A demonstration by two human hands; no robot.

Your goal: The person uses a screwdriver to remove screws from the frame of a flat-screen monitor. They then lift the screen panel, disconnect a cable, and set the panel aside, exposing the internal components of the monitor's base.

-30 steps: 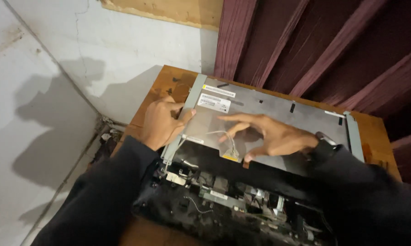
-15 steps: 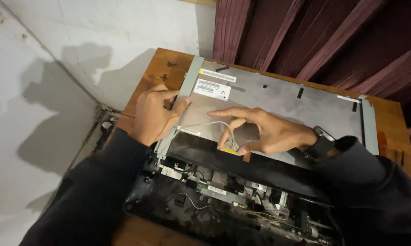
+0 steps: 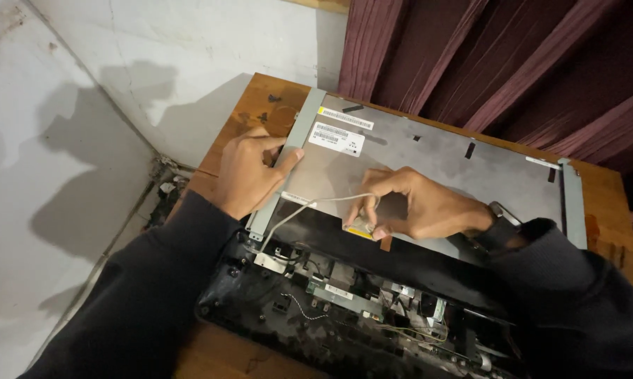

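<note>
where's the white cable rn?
Head view, centre-left: the white cable runs from the right hand on the grey panel's lower edge down-left to the open laptop base, below the left hand.

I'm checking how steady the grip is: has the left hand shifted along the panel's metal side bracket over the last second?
No. The left hand holds the same spot on the metal side bracket, just below the white labels.

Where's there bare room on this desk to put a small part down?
Bare wood shows on the wooden table beyond the left hand, beside the grey panel, and along its right edge past the panel's bracket. The open laptop base near you is crowded with parts and wires.
</note>
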